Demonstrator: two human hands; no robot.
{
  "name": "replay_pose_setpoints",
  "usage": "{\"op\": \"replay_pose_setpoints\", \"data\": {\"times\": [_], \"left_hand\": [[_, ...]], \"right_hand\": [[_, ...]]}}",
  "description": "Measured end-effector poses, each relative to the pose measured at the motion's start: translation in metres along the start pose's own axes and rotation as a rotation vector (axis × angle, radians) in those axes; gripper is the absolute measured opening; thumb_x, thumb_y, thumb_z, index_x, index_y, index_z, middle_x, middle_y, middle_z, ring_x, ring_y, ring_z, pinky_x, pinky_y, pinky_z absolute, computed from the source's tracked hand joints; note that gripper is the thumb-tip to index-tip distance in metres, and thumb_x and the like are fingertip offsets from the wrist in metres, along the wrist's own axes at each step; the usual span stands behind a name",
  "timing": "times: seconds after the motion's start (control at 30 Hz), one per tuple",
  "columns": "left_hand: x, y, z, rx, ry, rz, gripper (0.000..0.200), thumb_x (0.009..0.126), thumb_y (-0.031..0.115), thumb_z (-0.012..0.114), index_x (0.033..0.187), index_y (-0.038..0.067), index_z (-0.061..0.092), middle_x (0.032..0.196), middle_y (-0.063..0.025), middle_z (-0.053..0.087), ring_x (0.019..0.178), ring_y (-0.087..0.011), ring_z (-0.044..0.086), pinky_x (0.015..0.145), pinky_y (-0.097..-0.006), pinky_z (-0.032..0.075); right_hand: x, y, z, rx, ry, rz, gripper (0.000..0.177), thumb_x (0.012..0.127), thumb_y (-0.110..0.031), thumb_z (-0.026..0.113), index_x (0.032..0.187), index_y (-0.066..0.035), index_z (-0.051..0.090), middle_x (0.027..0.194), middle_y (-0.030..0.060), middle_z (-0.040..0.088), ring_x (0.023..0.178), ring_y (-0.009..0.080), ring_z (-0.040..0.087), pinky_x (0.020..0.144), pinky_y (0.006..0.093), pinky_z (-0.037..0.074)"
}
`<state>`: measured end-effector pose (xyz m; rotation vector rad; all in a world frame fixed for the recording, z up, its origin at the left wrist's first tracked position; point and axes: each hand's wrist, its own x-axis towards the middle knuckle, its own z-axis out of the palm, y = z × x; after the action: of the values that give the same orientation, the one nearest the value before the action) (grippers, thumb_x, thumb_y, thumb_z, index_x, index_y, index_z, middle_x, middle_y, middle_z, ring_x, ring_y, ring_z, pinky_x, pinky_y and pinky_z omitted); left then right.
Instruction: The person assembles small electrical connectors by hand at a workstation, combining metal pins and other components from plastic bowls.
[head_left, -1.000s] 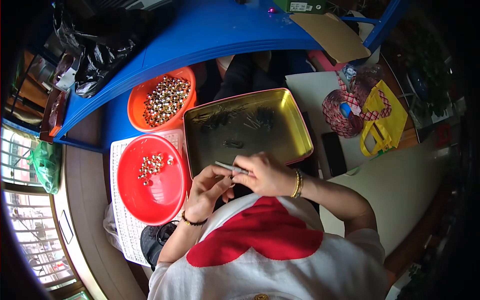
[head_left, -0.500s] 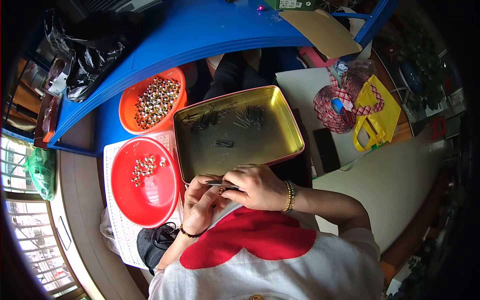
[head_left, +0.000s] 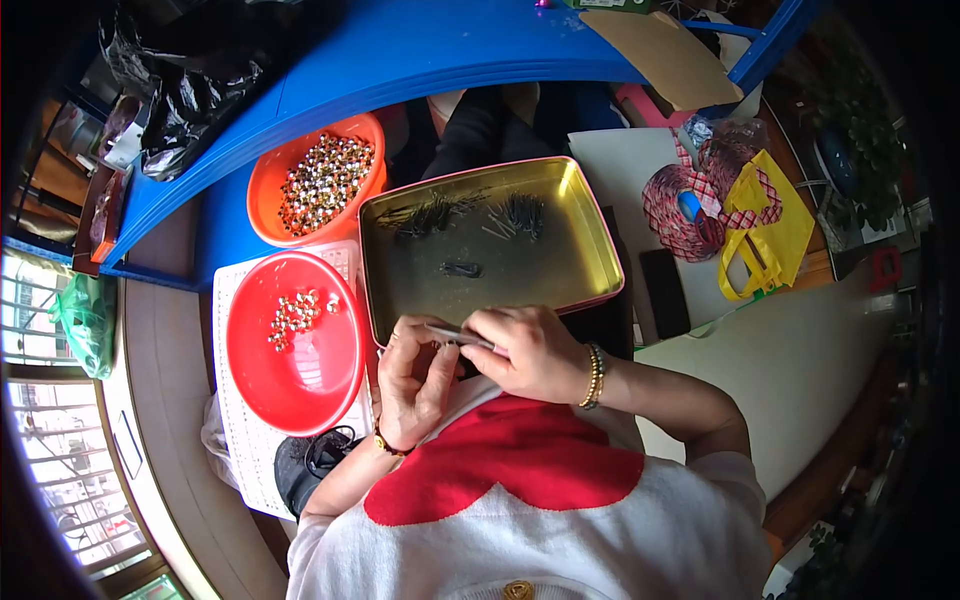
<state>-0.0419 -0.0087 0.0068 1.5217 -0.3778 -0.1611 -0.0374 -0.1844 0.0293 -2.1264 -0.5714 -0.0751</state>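
Observation:
My right hand (head_left: 535, 352) is closed around a slim grey metal tool (head_left: 460, 337), perhaps tweezers or small pliers; its exact kind is not clear. Opposite it, my left hand (head_left: 412, 390) is curled in a pinch at the tool's tip. Whatever sits between those left fingertips is too small to name. Both hands are just over the near edge of a gold-coloured metal tin (head_left: 560, 265). Inside the tin lie dark thin pins or wires (head_left: 515, 217) in separate bunches, with a small dark bundle (head_left: 461, 269) nearer my hands.
A red bowl (head_left: 290, 385) with some shiny gold beads (head_left: 295, 318) stands left on a white plastic basket (head_left: 236, 440). Behind it, an orange basin (head_left: 265, 205) holds many more. Checked ribbon rolls (head_left: 680, 225), a yellow bag (head_left: 790, 225) and a phone (head_left: 664, 293) lie right.
The view has shifted slightly, so everything sits a little differently in it. My left thumb has moved away from the tool, and the left fingers are less tightly bunched.

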Motion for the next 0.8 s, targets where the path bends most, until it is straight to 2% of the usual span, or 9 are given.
{"op": "replay_pose_setpoints", "data": {"times": [0.07,0.13,0.2,0.3,0.37,0.43,0.57,0.8], "left_hand": [[0.006,0.009,-0.003,-0.066,0.085,-0.073,0.007,0.089,0.001,0.050,0.096,0.001,0.049,0.095,-0.0051,0.050,0.063,-0.0061,0.051,0.052,-0.0176,0.041],[0.015,0.019,-0.007,-0.217,0.170,-0.126,0.008,0.093,0.010,0.047,0.098,0.004,0.050,0.082,-0.0031,0.054,0.056,-0.0047,0.049,0.044,-0.0166,0.036],[0.017,0.012,-0.017,-0.440,0.211,-0.249,0.014,0.094,0.017,0.046,0.100,0.005,0.049,0.092,-0.0072,0.057,0.054,-0.0085,0.048,0.046,-0.0186,0.037],[0.024,0.009,-0.015,-0.709,0.217,-0.272,0.017,0.095,0.020,0.045,0.102,0.006,0.050,0.092,-0.0067,0.058,0.056,-0.0100,0.047,0.048,-0.0197,0.037],[0.024,0.007,-0.010,-0.748,0.230,-0.243,0.018,0.095,0.021,0.044,0.102,0.005,0.051,0.092,-0.0066,0.059,0.058,-0.0107,0.047,0.048,-0.0203,0.036],[0.025,0.003,-0.007,-0.766,0.222,-0.192,0.016,0.095,0.019,0.045,0.102,0.006,0.051,0.093,-0.0066,0.059,0.063,-0.0103,0.048,0.050,-0.0201,0.037],[0.027,0.009,0.004,-0.676,0.315,-0.167,0.009,0.094,0.012,0.047,0.099,0.005,0.050,0.082,-0.0049,0.056,0.054,-0.0065,0.043,0.047,-0.0196,0.034],[0.024,-0.003,0.003,-0.562,0.235,-0.010,0.009,0.092,0.008,0.049,0.100,0.003,0.050,0.095,-0.0094,0.056,0.055,-0.0066,0.045,0.047,-0.0186,0.036]], "right_hand": [[0.006,-0.001,-0.006,0.055,0.054,0.008,0.013,0.081,-0.013,0.057,0.083,-0.001,0.052,0.070,0.0153,0.056,0.067,0.0339,0.058,0.059,0.0411,0.044],[0.010,-0.004,-0.019,0.011,-0.007,0.093,0.013,0.086,-0.011,0.050,0.088,0.002,0.052,0.081,0.0190,0.057,0.073,0.0355,0.057,0.065,0.0411,0.045],[0.011,0.000,-0.018,-0.010,0.114,-0.019,0.008,0.086,-0.008,0.049,0.085,0.001,0.049,0.078,0.0166,0.055,0.074,0.0344,0.056,0.065,0.0421,0.045],[0.004,-0.003,-0.011,-0.016,0.100,-0.077,0.015,0.085,-0.009,0.052,0.097,0.000,0.056,0.084,0.0122,0.057,0.078,0.0298,0.055,0.071,0.0399,0.044],[0.003,-0.001,-0.008,-0.103,0.099,-0.094,0.021,0.085,-0.010,0.055,0.103,0.000,0.059,0.087,0.0108,0.058,0.079,0.0276,0.054,0.074,0.0389,0.043],[0.004,0.003,-0.004,-0.096,0.124,-0.073,0.021,0.085,-0.010,0.054,0.103,0.000,0.058,0.087,0.0113,0.058,0.080,0.0282,0.054,0.073,0.0391,0.043],[0.008,0.003,0.004,-0.063,0.143,-0.061,0.020,0.086,-0.011,0.052,0.102,0.000,0.057,0.088,0.0120,0.058,0.081,0.0294,0.055,0.073,0.0394,0.044],[0.007,-0.004,0.006,-0.039,0.126,-0.022,0.022,0.087,-0.011,0.050,0.103,0.003,0.056,0.087,0.0130,0.058,0.081,0.0295,0.055,0.072,0.0392,0.044]]}}
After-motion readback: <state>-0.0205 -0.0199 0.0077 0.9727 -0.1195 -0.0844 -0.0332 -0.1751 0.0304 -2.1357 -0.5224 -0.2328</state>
